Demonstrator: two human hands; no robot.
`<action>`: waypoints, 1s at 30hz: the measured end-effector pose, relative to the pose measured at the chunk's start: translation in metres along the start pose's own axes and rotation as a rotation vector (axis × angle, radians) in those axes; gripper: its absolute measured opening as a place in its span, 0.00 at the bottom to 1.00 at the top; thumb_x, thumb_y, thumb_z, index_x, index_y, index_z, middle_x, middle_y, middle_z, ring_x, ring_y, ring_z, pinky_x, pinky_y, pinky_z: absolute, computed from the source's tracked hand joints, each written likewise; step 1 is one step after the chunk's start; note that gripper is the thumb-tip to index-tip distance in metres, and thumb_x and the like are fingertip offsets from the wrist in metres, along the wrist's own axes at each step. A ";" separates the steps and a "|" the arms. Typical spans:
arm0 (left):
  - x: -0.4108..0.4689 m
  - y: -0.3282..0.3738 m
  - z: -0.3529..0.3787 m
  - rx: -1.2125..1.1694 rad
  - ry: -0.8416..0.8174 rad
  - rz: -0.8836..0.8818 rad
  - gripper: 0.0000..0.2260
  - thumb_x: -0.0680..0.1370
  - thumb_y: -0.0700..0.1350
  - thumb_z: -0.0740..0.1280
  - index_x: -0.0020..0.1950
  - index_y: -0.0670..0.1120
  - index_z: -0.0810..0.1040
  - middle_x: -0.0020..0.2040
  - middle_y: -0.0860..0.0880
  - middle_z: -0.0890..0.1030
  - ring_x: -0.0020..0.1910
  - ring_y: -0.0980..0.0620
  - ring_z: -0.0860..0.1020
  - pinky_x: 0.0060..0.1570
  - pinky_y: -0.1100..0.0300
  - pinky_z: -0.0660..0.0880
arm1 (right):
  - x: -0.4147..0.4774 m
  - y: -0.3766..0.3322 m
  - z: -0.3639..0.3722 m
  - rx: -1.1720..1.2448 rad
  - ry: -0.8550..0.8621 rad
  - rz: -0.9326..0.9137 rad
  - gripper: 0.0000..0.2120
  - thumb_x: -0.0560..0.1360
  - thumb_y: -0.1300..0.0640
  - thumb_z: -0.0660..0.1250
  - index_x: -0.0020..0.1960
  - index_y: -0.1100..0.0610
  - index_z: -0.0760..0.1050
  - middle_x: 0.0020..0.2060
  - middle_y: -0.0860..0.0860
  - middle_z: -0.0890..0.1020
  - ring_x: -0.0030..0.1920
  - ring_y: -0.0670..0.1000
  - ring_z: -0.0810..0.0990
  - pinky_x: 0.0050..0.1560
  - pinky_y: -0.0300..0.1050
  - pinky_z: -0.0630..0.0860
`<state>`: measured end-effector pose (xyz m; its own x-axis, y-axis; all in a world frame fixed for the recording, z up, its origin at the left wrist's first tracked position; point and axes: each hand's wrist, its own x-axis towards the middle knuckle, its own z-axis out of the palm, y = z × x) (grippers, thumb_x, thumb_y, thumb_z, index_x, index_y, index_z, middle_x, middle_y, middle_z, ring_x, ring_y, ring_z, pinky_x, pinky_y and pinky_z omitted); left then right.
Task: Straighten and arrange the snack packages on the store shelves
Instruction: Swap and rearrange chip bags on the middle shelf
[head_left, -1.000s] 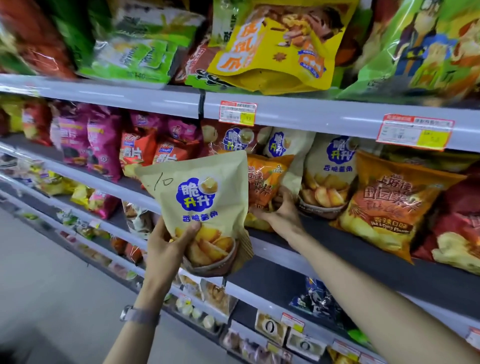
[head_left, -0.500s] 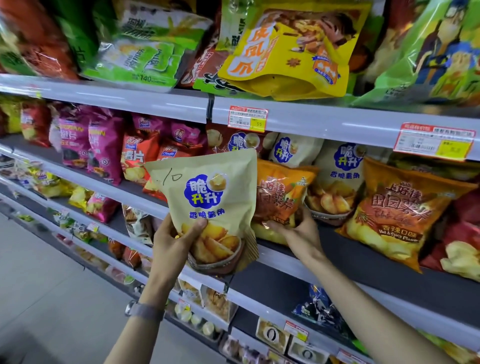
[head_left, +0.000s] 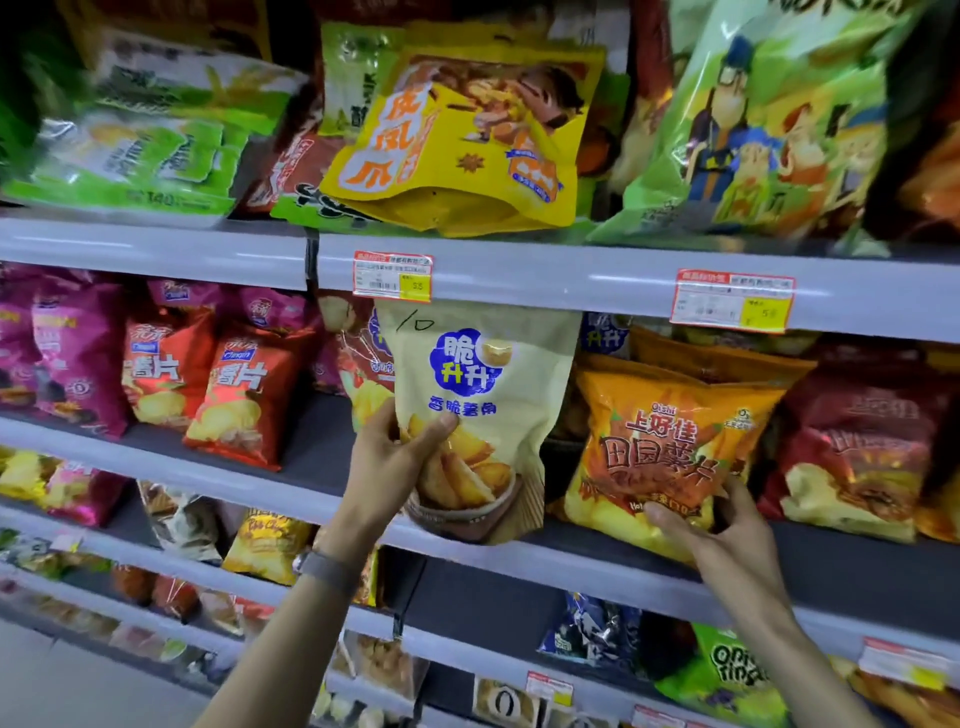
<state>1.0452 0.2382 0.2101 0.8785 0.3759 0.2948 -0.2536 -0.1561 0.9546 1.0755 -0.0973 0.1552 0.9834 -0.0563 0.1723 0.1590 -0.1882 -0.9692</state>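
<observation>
The beige pouch (head_left: 483, 410) covers most of the bags behind it; only slivers of blue logo show at its 2 sides. The left hand (head_left: 387, 467) hides the pouch's lower left corner, and its fingers behind the pouch cannot be seen. The right hand (head_left: 717, 525) covers the bottom right corner of the orange bag (head_left: 670, 441). Print on the price tags (head_left: 392, 276) is too small to read. The green bags (head_left: 135, 156) at upper left are blurred. The lowest shelves' packets (head_left: 156, 592) smear together, and the frame's edge cuts both forearms.
</observation>
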 end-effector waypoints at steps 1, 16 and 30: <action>0.003 0.002 0.007 -0.004 -0.007 0.011 0.12 0.79 0.43 0.76 0.62 0.45 0.83 0.54 0.49 0.89 0.55 0.50 0.87 0.57 0.51 0.84 | 0.000 0.000 -0.005 0.005 0.016 0.008 0.36 0.64 0.46 0.81 0.68 0.44 0.72 0.57 0.43 0.84 0.59 0.45 0.81 0.65 0.52 0.73; 0.020 -0.020 0.039 0.078 -0.093 -0.029 0.19 0.80 0.47 0.75 0.69 0.45 0.78 0.59 0.50 0.87 0.58 0.50 0.86 0.60 0.45 0.83 | -0.002 0.001 -0.022 -0.273 -0.050 0.072 0.41 0.70 0.37 0.76 0.77 0.47 0.63 0.56 0.37 0.78 0.57 0.47 0.76 0.60 0.46 0.70; -0.031 -0.024 0.036 0.569 -0.126 -0.062 0.29 0.81 0.52 0.72 0.80 0.53 0.67 0.69 0.51 0.79 0.64 0.47 0.79 0.56 0.57 0.71 | -0.030 0.016 -0.042 -0.516 -0.060 -0.020 0.30 0.79 0.40 0.68 0.77 0.49 0.67 0.68 0.45 0.77 0.68 0.52 0.76 0.61 0.47 0.73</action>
<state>1.0390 0.1976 0.1763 0.9351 0.2937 0.1986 0.0265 -0.6165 0.7869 1.0452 -0.1398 0.1420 0.9864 0.0054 0.1645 0.1286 -0.6488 -0.7500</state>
